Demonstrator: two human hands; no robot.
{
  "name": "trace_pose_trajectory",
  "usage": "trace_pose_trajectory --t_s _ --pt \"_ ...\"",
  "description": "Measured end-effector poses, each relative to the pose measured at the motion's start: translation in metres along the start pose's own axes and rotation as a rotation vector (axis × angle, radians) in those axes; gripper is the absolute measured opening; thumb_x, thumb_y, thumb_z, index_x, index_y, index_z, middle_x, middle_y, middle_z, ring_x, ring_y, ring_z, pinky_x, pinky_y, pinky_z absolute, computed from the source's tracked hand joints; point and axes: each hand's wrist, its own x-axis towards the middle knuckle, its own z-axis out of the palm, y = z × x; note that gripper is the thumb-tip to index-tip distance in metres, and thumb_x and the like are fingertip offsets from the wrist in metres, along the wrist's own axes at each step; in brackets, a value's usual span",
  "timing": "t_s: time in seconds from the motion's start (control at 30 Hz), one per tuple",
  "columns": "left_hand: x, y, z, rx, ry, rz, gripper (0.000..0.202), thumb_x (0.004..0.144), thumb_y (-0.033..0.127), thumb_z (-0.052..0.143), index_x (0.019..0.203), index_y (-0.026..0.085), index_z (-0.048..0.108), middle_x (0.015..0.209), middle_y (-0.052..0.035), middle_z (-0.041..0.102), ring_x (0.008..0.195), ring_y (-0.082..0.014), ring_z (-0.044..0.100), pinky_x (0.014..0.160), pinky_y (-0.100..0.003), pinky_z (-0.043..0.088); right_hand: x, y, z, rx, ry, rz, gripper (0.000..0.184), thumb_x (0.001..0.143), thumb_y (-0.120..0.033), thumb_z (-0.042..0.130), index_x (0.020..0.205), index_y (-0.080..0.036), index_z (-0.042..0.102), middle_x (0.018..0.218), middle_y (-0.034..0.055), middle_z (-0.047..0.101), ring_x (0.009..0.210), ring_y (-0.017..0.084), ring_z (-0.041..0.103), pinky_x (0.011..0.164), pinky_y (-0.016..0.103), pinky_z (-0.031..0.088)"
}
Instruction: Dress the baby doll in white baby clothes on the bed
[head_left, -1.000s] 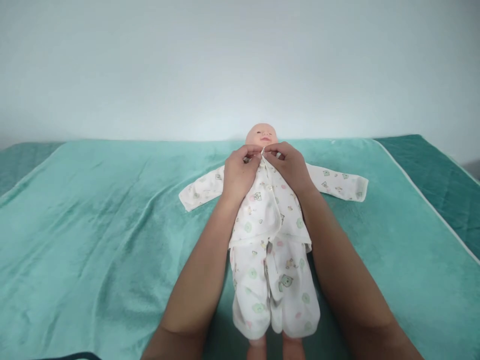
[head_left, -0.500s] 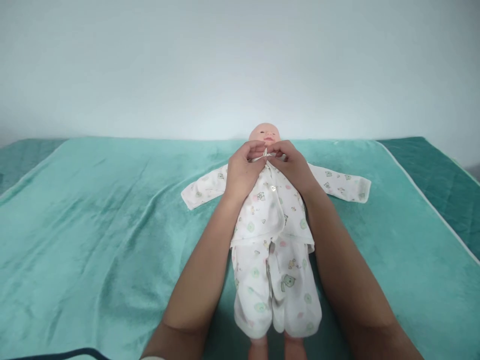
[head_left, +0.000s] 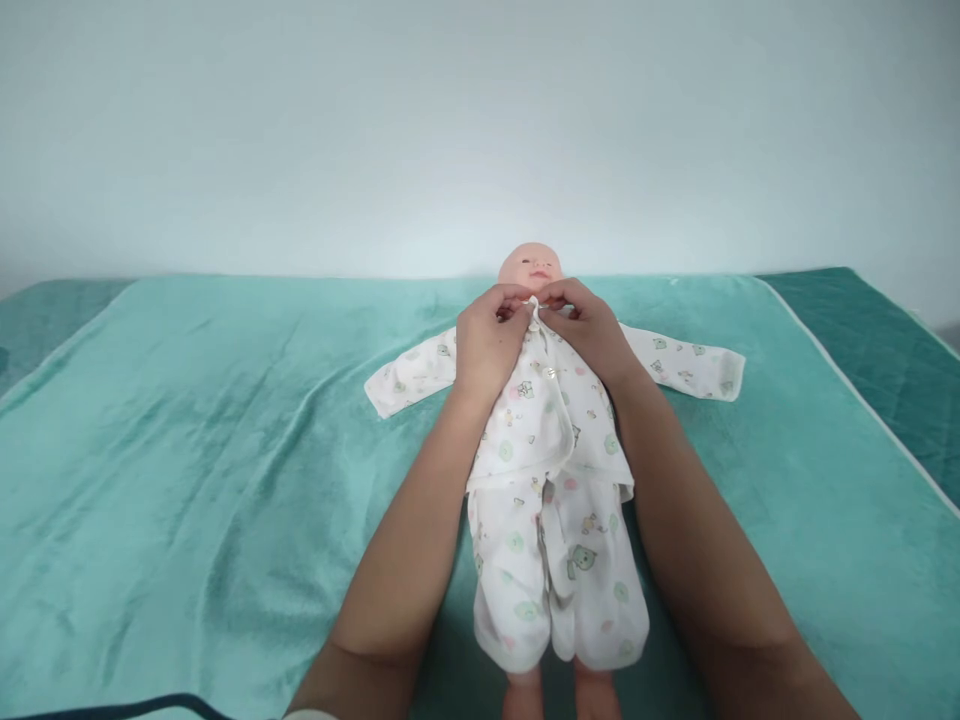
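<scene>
A baby doll (head_left: 531, 262) lies on its back, head away from me, its feet cut off by the lower frame edge. It wears a white baby shirt (head_left: 525, 430) printed with small animals, sleeves spread to both sides, and matching pants (head_left: 517, 590). At the collar, just below the doll's chin, my left hand (head_left: 491, 335) pinches the shirt's edge between thumb and fingers. Opposite it, my right hand (head_left: 585, 325) pinches the other side of the same collar, fingertips nearly meeting. A small fastener (head_left: 551, 373) shows lower on the shirt front.
A light green plush blanket (head_left: 187, 450) with some wrinkles lies under the doll. Darker green quilted cloth (head_left: 885, 350) shows at its right edge. Behind stands a pale wall (head_left: 480, 130). A dark cord (head_left: 150, 703) curves in at the lower left.
Both hands stay at the collar with only slight finger shifts; a little more of the collar edge shows between them. The whole view has shifted marginally.
</scene>
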Motion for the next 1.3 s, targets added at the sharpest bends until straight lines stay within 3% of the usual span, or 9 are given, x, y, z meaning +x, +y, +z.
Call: trace_pose_trajectory --t_s 0.2,0.4,0.63,0.77,0.93,1.07,1.3 --pt "-0.0014 0.0076 -0.0021 0.116 -0.062 0.064 0.023 0.095 0.027 0.058 0.11 0.023 0.075 0.108 -0.0033 0.078 0.098 -0.0184 0.07 0.093 -0.033 0.053 0.0002 0.0016 -0.0001 0.019 0.002 -0.01 0.013 0.083 -0.023 0.063 0.094 -0.025 0.069 0.104 0.0014 0.068 0.098 0.018 0.06 0.093 0.036 0.046" --pt "-0.0011 0.0056 -0.0008 0.116 -0.056 0.023 0.031 0.092 0.02 0.061 0.122 0.025 0.07 0.092 -0.0012 0.076 0.087 -0.0181 0.069 0.088 -0.034 0.054 -0.0002 -0.0016 -0.0008 0.023 -0.022 -0.004 0.012 0.085 -0.023 0.063 0.094 -0.025 0.071 0.107 0.0019 0.069 0.097 0.018 0.061 0.092 0.036 0.047" --pt "-0.0009 0.0029 -0.0005 0.153 -0.009 0.07 0.029 0.088 0.007 0.051 0.096 0.02 0.076 0.105 -0.0046 0.073 0.101 -0.0183 0.067 0.097 -0.034 0.052 -0.0005 -0.0013 -0.0005 0.036 -0.023 -0.018 0.014 0.085 -0.021 0.061 0.087 -0.025 0.073 0.104 0.0022 0.07 0.103 0.019 0.062 0.094 0.037 0.048" --pt "-0.0023 0.0044 -0.0003 0.222 0.021 0.074 0.03 0.086 0.006 0.05 0.09 0.02 0.076 0.101 -0.0049 0.072 0.102 -0.0202 0.066 0.095 -0.037 0.052 -0.0011 0.0002 0.0014 0.058 0.05 0.025 0.021 0.082 -0.014 0.056 0.08 -0.025 0.074 0.1 0.0015 0.072 0.102 0.02 0.065 0.097 0.038 0.048" --pt "-0.0023 0.0011 0.0003 0.221 -0.005 0.105 0.038 0.09 0.007 0.049 0.107 0.025 0.077 0.109 -0.005 0.069 0.104 -0.0201 0.065 0.096 -0.037 0.052 -0.0019 -0.0006 0.0031 0.044 0.119 0.033 0.026 0.079 -0.012 0.051 0.076 -0.024 0.074 0.095 0.0006 0.074 0.098 0.019 0.066 0.096 0.038 0.049" --pt "-0.0021 -0.0002 0.0006 0.289 -0.035 0.11 0.037 0.092 0.011 0.049 0.107 0.025 0.079 0.108 -0.0063 0.068 0.11 -0.0231 0.062 0.105 -0.041 0.049 -0.0025 -0.0031 0.0035 0.056 0.144 0.061 0.026 0.08 -0.012 0.052 0.076 -0.024 0.074 0.093 0.0003 0.075 0.095 0.019 0.067 0.094 0.038 0.05" --pt "-0.0028 0.0065 0.0002 0.34 -0.046 0.051 0.036 0.093 0.014 0.049 0.111 0.023 0.079 0.11 -0.0079 0.067 0.112 -0.0242 0.061 0.107 -0.042 0.049 -0.0015 0.0003 0.004 0.006 0.147 0.034 0.03 0.078 -0.008 0.048 0.077 -0.023 0.074 0.092 0.0005 0.074 0.094 0.019 0.067 0.092 0.037 0.05"
